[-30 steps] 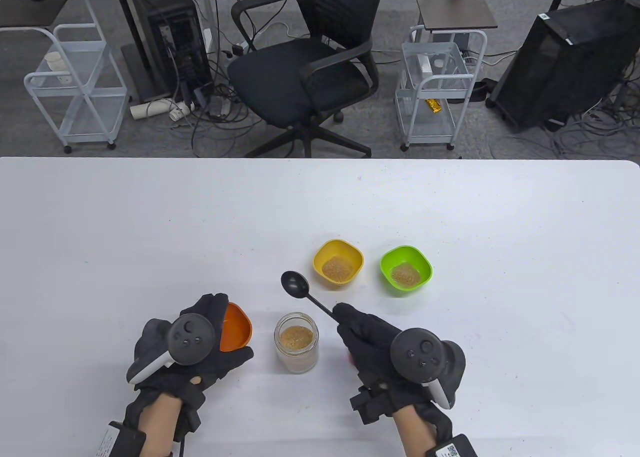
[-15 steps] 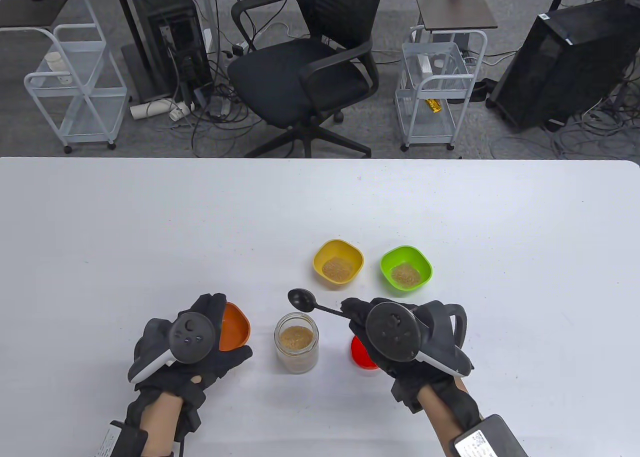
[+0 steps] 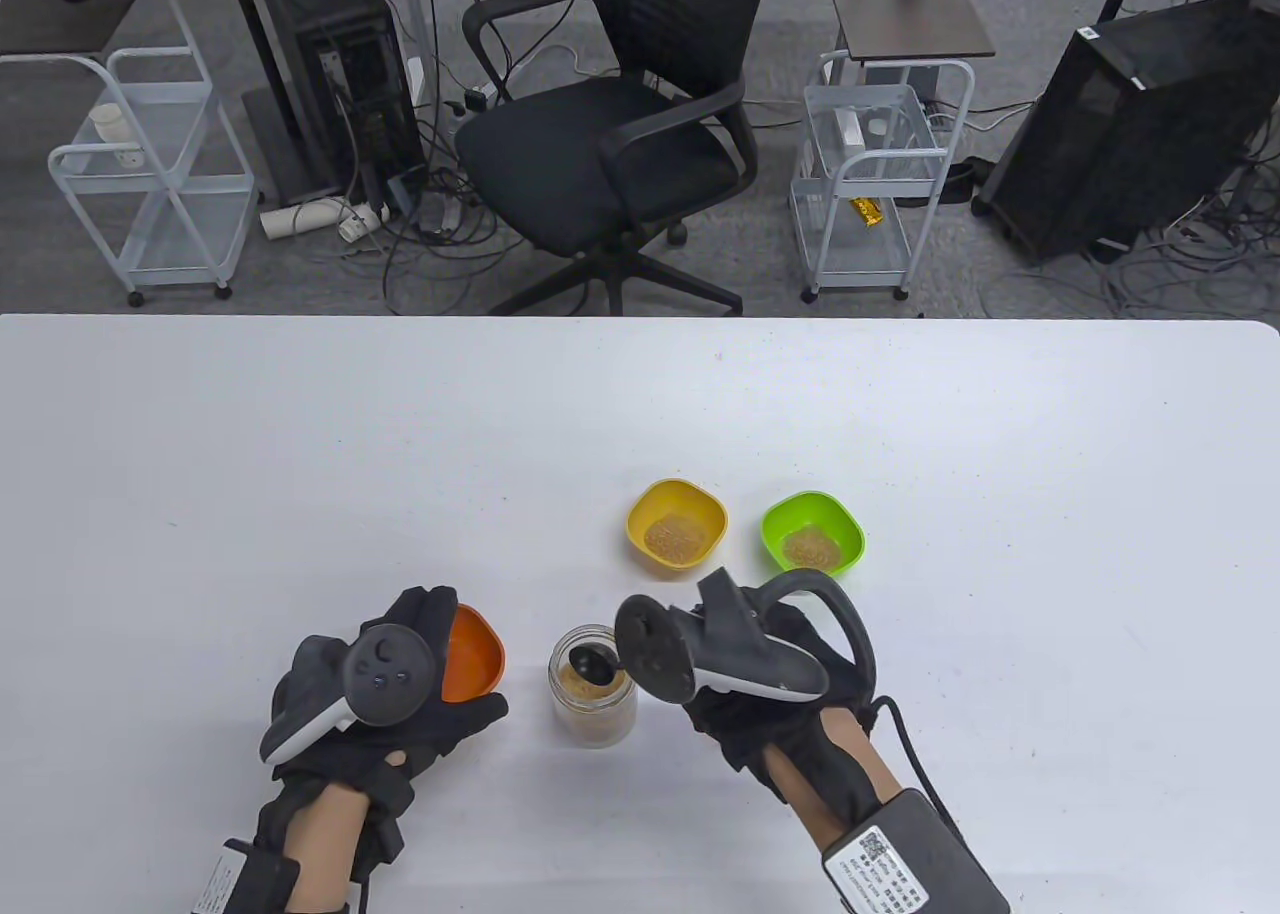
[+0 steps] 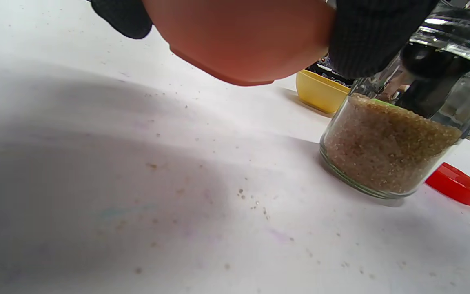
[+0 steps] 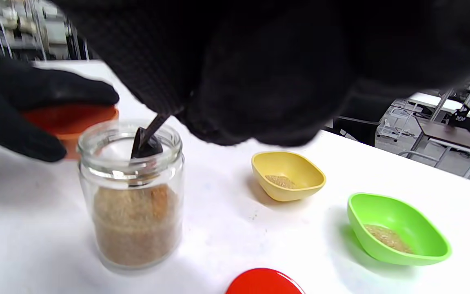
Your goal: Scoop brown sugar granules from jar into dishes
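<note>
A glass jar (image 3: 592, 689) of brown sugar stands on the white table near the front; it also shows in the left wrist view (image 4: 390, 143) and the right wrist view (image 5: 134, 196). My right hand (image 3: 745, 654) grips a black spoon (image 3: 592, 665), its bowl inside the jar mouth (image 5: 145, 145) above the sugar. My left hand (image 3: 390, 684) holds an orange dish (image 3: 470, 654) tilted and raised off the table (image 4: 239, 36), left of the jar. A yellow dish (image 3: 677, 526) and a green dish (image 3: 812, 535), each with some sugar, sit behind the jar.
The jar's red lid (image 5: 264, 282) lies on the table right of the jar, hidden under my right hand in the table view. Loose sugar grains dot the table (image 4: 255, 204). An office chair (image 3: 610, 124) and wire carts stand beyond the far edge.
My right hand swung left and tipped the spoon down, so its bowl went from above the table behind the jar into the jar mouth. The left hand and orange dish stayed put.
</note>
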Demonstrator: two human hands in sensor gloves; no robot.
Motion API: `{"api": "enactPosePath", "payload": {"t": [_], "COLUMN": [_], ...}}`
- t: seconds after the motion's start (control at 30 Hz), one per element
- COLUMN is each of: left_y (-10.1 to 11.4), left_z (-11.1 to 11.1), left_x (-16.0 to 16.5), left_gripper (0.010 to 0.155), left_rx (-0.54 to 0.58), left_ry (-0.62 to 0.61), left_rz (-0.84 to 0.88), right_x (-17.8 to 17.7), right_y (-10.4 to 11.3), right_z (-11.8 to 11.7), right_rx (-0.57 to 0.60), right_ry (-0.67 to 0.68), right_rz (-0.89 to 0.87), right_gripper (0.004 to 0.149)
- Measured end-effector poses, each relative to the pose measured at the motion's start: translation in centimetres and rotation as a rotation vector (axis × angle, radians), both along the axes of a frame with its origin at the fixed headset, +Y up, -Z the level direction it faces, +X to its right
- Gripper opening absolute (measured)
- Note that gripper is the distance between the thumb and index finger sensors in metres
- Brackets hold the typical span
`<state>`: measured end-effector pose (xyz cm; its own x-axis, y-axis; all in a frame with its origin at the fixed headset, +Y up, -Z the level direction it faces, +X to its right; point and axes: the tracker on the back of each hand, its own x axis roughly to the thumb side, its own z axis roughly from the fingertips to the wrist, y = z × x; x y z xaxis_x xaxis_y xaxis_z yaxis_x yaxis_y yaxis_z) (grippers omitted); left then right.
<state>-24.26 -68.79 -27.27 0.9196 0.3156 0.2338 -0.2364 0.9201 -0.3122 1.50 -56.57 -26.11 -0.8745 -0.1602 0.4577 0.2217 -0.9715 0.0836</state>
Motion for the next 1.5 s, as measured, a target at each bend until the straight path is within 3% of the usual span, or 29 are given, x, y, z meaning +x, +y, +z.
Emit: {"api": "enactPosePath", "payload": {"t": [0.33, 0.47, 0.73, 0.87, 1.03, 1.5], "left_y": [0.1, 0.1, 0.0, 0.0, 0.0, 0.2], "left_z": [-0.1, 0.0, 0.1, 0.1, 0.1, 0.3], "left_x": [0.0, 0.2, 0.3, 0.4, 0.4, 0.9], "left_gripper": [0.111, 0.111, 0.111, 0.111, 0.111, 0.112], "left_rx": [0.007, 0.012, 0.008, -0.001, -0.005, 0.005], "left_ry": [-0.002, -0.017, -0.025, -0.027, -0.029, -0.067], "left_rz": [-0.001, -0.002, -0.011, -0.013, -0.016, -0.009], "right_x": [-3.8, -4.5, -3.0, -0.6, 1.7, 5.6], "right_y": [-0.7, -1.0, -1.4, -2.2, -3.2, -3.3], "right_z": [-0.3, -0.5, -2.6, -4.3, -5.3, -4.6], "right_rx": [0.053, 0.021, -0.183, -0.349, -0.463, -0.483], "right_ry": [0.024, 0.029, -0.029, -0.096, -0.156, -0.202], "right_rz": [0.233, 0.253, 0.062, -0.124, -0.282, -0.43], "right_gripper": [0.037, 0.037, 0.037, 0.037, 0.038, 0.038]}}
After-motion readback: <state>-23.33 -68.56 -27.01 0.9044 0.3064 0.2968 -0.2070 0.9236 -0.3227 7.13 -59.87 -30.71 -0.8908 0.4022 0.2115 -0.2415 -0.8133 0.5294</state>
